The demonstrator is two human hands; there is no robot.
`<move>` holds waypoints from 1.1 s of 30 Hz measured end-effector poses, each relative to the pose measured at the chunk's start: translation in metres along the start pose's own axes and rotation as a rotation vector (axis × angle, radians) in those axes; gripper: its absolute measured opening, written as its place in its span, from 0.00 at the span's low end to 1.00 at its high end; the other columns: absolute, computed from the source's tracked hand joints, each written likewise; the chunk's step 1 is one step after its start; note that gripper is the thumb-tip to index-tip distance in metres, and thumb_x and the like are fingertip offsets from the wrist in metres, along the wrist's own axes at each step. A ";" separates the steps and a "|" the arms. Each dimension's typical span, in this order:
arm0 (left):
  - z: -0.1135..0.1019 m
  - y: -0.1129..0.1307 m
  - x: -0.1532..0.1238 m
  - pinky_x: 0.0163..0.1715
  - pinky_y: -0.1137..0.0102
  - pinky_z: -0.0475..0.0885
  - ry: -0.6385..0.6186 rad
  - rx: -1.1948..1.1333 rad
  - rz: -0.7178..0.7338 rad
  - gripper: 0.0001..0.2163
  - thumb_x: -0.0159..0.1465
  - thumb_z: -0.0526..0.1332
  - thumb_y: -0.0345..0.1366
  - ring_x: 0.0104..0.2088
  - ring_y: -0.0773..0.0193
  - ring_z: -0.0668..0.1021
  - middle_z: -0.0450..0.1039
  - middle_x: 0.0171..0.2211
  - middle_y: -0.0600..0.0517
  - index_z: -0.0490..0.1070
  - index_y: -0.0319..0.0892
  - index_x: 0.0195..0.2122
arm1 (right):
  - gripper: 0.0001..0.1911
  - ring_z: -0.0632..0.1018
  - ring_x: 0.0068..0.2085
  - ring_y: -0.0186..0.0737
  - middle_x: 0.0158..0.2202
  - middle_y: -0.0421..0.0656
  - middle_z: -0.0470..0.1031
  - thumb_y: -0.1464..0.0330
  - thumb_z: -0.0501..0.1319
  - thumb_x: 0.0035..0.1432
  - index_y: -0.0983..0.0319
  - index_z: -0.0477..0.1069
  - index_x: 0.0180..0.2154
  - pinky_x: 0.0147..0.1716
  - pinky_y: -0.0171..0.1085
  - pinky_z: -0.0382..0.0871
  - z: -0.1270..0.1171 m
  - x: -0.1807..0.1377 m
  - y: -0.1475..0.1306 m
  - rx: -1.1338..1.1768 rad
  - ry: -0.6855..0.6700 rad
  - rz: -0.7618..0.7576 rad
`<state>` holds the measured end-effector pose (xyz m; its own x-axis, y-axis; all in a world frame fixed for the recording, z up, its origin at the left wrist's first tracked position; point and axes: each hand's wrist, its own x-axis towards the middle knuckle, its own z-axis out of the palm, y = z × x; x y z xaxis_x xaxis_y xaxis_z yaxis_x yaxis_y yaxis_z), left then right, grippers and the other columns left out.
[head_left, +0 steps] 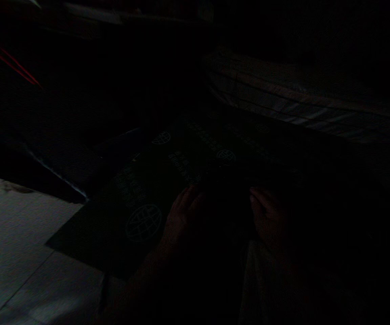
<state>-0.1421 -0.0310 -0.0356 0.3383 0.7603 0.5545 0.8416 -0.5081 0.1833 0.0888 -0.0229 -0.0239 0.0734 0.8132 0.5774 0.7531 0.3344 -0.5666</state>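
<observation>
The view is very dark. My left hand (183,214) reaches over a dark green sheet (107,234) printed with pale globe marks and lettering. Its fingers are together and bent at the left edge of a black shape (227,192), too dark to name. To the right of that shape is my right hand (267,214), fingers curled in and thumb side towards the left hand. What either hand holds is lost in the darkness.
Pale floor tiles (29,216) show at the lower left. A long, curved, striped surface (283,106) runs behind the sheet on the right. Thin red lines (12,63) appear at the upper left. Light fabric (254,275) lies below my right hand.
</observation>
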 end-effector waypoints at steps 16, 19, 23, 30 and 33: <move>0.005 0.022 0.020 0.51 0.44 0.63 -0.363 0.102 0.034 0.24 0.62 0.57 0.49 0.61 0.40 0.59 0.54 0.62 0.39 0.63 0.48 0.58 | 0.12 0.78 0.40 0.42 0.38 0.45 0.78 0.62 0.57 0.56 0.59 0.76 0.36 0.42 0.44 0.72 -0.006 0.004 0.017 0.213 0.013 0.318; 0.005 0.023 0.020 0.50 0.44 0.64 -0.336 0.108 0.056 0.24 0.62 0.56 0.48 0.61 0.40 0.60 0.54 0.62 0.38 0.63 0.46 0.58 | 0.12 0.78 0.40 0.42 0.38 0.45 0.78 0.62 0.57 0.56 0.59 0.76 0.36 0.43 0.44 0.72 -0.006 0.004 0.018 0.218 0.017 0.332; 0.004 0.024 0.019 0.49 0.44 0.64 -0.279 0.097 0.091 0.22 0.62 0.57 0.45 0.60 0.39 0.61 0.56 0.61 0.36 0.65 0.43 0.56 | 0.12 0.78 0.40 0.42 0.38 0.46 0.78 0.62 0.57 0.56 0.60 0.76 0.37 0.42 0.44 0.73 -0.012 0.007 0.019 0.210 -0.003 0.305; 0.001 0.023 0.009 0.50 0.45 0.64 -0.132 0.050 0.180 0.15 0.66 0.53 0.40 0.58 0.42 0.63 0.63 0.56 0.39 0.70 0.42 0.50 | 0.08 0.72 0.52 0.50 0.47 0.46 0.73 0.62 0.60 0.55 0.58 0.75 0.32 0.48 0.53 0.70 -0.039 0.003 0.024 -0.041 -0.262 -0.062; -0.005 0.028 -0.001 0.53 0.48 0.60 -0.112 0.054 0.204 0.16 0.66 0.52 0.38 0.60 0.46 0.61 0.63 0.57 0.41 0.68 0.41 0.53 | 0.10 0.69 0.54 0.52 0.49 0.48 0.72 0.62 0.58 0.57 0.58 0.75 0.31 0.48 0.56 0.69 -0.049 -0.010 0.030 -0.148 -0.300 -0.153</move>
<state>-0.1213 -0.0480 -0.0277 0.5461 0.6857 0.4812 0.7712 -0.6359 0.0308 0.1426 -0.0440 -0.0177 -0.2254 0.8700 0.4385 0.8284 0.4080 -0.3837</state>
